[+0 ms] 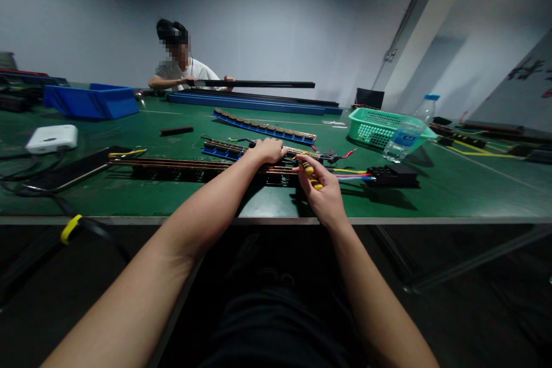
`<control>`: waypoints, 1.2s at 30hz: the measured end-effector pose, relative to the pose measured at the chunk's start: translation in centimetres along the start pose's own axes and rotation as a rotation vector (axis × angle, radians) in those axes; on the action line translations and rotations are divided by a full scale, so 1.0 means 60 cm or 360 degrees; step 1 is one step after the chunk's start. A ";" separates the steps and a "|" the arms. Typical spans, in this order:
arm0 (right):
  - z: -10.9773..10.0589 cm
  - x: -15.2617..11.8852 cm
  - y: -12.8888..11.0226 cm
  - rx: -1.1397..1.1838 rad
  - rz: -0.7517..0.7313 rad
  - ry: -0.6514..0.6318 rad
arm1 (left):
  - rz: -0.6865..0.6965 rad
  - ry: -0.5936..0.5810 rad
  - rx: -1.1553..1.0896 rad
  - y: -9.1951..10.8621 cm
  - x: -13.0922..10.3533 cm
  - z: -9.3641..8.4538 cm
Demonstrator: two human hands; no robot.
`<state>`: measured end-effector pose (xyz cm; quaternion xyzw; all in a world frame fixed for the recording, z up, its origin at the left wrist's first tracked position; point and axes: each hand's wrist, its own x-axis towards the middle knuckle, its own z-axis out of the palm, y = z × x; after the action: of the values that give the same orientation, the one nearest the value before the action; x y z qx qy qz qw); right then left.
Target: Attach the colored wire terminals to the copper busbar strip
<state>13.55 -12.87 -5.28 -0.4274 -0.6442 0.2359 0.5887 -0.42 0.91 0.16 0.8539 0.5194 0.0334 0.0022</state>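
We see a smooth, semi-glossy green bench, a glossy white plastic box, blue plastic bin, perforated mint plastic basket, clear glossy plastic bottle, coppery metallic-looking strips and a matt black plastic-looking block.

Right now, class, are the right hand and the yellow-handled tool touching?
Touching. The head view shows the right hand curled around the yellow-handled tool.

Both forearms reaching forward, left hand palm-down, right curled
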 end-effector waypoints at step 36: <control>-0.016 0.000 -0.004 0.0426 0.0097 0.0045 | 0.0005 0.0039 -0.0016 -0.005 0.005 0.008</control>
<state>14.39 -13.17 -4.88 -0.3678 -0.5854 0.3315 0.6420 -0.52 1.32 -0.30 0.8541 0.5180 0.0463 0.0002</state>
